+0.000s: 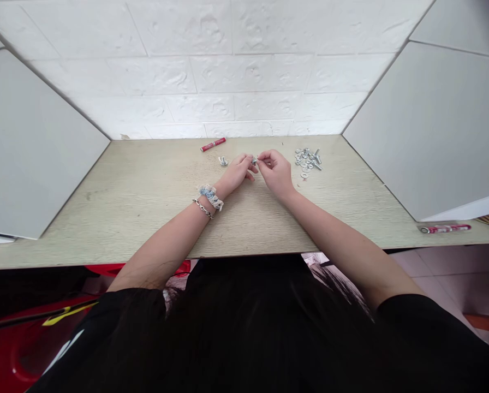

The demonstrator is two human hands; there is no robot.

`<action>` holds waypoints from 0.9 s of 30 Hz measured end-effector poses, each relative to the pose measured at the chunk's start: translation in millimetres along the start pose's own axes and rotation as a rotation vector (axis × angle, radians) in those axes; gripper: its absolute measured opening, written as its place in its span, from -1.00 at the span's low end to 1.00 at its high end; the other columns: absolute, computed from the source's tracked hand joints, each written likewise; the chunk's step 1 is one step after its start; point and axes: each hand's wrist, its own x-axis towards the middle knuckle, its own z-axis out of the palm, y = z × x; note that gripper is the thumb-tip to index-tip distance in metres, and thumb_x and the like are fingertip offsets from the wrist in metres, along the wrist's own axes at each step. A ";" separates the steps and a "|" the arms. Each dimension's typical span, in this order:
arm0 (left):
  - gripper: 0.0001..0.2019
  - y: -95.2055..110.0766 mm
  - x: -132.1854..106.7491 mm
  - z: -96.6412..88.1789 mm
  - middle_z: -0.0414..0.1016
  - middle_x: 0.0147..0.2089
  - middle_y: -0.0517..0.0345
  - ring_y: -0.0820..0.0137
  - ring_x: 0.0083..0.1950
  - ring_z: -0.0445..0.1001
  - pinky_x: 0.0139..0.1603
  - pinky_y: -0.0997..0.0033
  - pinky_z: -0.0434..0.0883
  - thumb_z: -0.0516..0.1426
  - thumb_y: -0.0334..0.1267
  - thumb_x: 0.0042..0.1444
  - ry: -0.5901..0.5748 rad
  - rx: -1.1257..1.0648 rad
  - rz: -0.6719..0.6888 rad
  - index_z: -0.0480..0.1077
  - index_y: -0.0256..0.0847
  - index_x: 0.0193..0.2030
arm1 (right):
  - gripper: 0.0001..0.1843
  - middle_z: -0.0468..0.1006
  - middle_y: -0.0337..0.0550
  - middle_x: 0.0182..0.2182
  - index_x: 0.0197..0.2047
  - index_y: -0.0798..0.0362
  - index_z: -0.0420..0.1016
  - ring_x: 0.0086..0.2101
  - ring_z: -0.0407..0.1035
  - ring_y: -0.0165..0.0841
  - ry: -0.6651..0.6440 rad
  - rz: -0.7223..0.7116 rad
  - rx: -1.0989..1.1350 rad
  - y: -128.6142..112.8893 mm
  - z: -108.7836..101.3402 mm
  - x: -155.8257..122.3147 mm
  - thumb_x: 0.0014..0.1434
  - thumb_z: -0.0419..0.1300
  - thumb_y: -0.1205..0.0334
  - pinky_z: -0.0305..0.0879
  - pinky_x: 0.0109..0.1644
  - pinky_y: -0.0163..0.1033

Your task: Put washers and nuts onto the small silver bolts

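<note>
Left hand (pixel 237 172) and right hand (pixel 275 170) meet over the desk (pixel 146 191), fingertips pinching a small bolt (pixel 254 160) from both ends — likely to steady it — with the pile of bolts and washers (pixel 308 159) lying near the right hand.

Shiny metal bolts (pixel 308 160) lie on a matt, pale wood-grain desk (pixel 146 185); the wall (pixel 228 65) behind is rough white brick

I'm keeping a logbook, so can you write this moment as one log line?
left hand: pinching small metal part | right hand: pinching same part | bolt pile: right of hands | red marker: beyond hands
</note>
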 end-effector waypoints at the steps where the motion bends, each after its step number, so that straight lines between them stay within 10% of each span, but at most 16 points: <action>1: -0.77 -0.2 -0.1 0.0 0.43 -0.23 0.07 0.51 -0.30 0.44 -0.35 0.54 0.41 -0.08 -0.21 0.27 0.012 -0.019 0.019 0.32 -0.27 -0.19 | -0.88 0.44 -0.23 -0.37 -0.37 0.06 0.33 -0.34 0.37 -0.44 -0.003 0.018 0.012 -0.3 0.0 0.3 0.06 0.15 0.20 0.34 -0.21 -0.27; 5: -0.70 0.3 -2.5 0.4 0.44 -0.07 0.08 0.56 -0.30 0.47 -0.19 0.51 0.44 -0.04 -0.18 0.26 -0.023 -0.057 0.036 0.28 -0.18 0.08 | -0.89 0.45 -0.26 -0.43 -0.39 0.07 0.34 -0.38 0.39 -0.43 -0.011 0.103 0.068 -1.6 0.1 1.1 0.03 0.17 0.22 0.34 -0.26 -0.27; 14: -0.79 -4.7 1.3 1.7 0.45 -0.32 0.17 0.61 -0.40 0.39 -0.26 0.57 0.39 0.09 -0.31 0.16 -0.030 -0.042 0.052 0.34 -0.27 -0.06 | -0.91 0.45 -0.29 -0.46 -0.36 0.09 0.34 -0.41 0.39 -0.48 0.027 0.283 0.283 0.3 0.5 6.1 -0.01 0.16 0.33 0.40 -0.21 -0.28; 27: -0.78 -1.6 -2.9 0.0 0.48 -0.11 0.04 0.38 -0.06 0.40 0.03 0.39 0.28 -0.02 -0.34 0.21 0.046 0.666 0.444 0.38 -0.25 -0.08 | -0.76 0.38 -0.34 -0.59 -0.37 0.08 0.27 -0.62 0.27 -0.58 -0.139 0.657 0.420 -10.4 -0.2 9.6 0.20 0.12 0.08 0.26 -0.47 -0.44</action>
